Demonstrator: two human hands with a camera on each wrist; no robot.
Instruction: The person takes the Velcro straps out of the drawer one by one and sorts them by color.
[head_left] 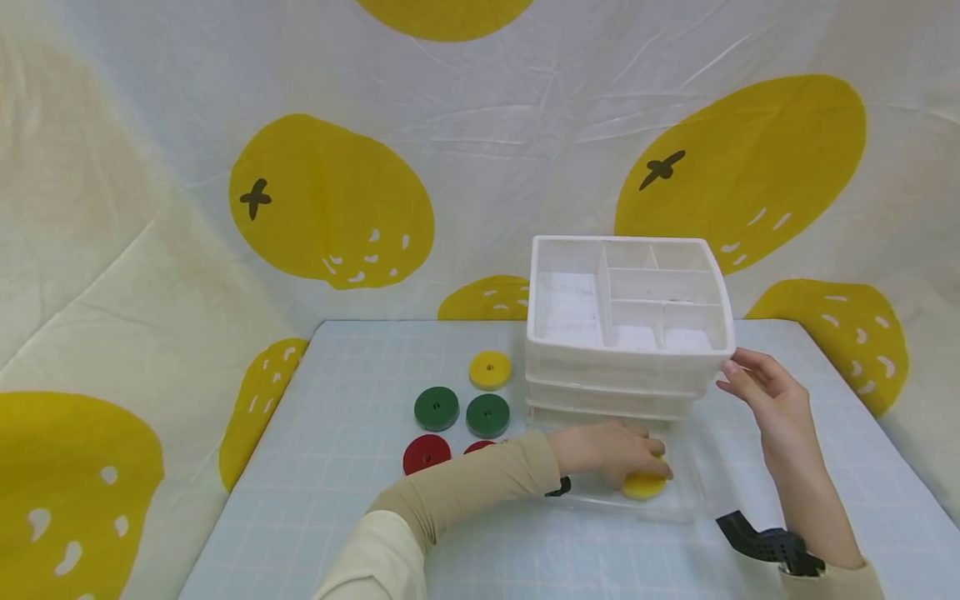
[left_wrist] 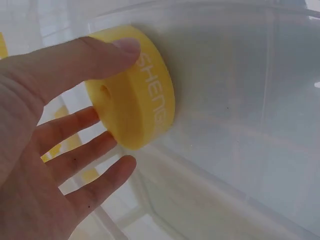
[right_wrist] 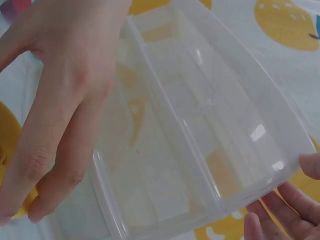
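My left hand (head_left: 611, 450) pinches a yellow disc (head_left: 643, 485) with a centre hole, inside the pulled-out clear bottom drawer (head_left: 667, 515) of a white desktop drawer organizer (head_left: 630, 354). In the left wrist view the thumb lies across the disc's lettered rim, and the other fingers spread beside its holed face. My right hand (head_left: 772, 396) holds the organizer's front right corner, thumb at the front and fingers around the side. The right wrist view shows this right hand (right_wrist: 287, 212) at the corner, with the left hand (right_wrist: 70, 110) on the yellow disc (right_wrist: 9, 145).
Left of the organizer lie another yellow disc (head_left: 490, 370), two green discs (head_left: 437, 408) and two red discs (head_left: 427, 454), one partly hidden by the left sleeve. The organizer's top has several divided compartments. A fruit-patterned cloth (head_left: 480, 167) hangs behind the light blue table (head_left: 360, 358).
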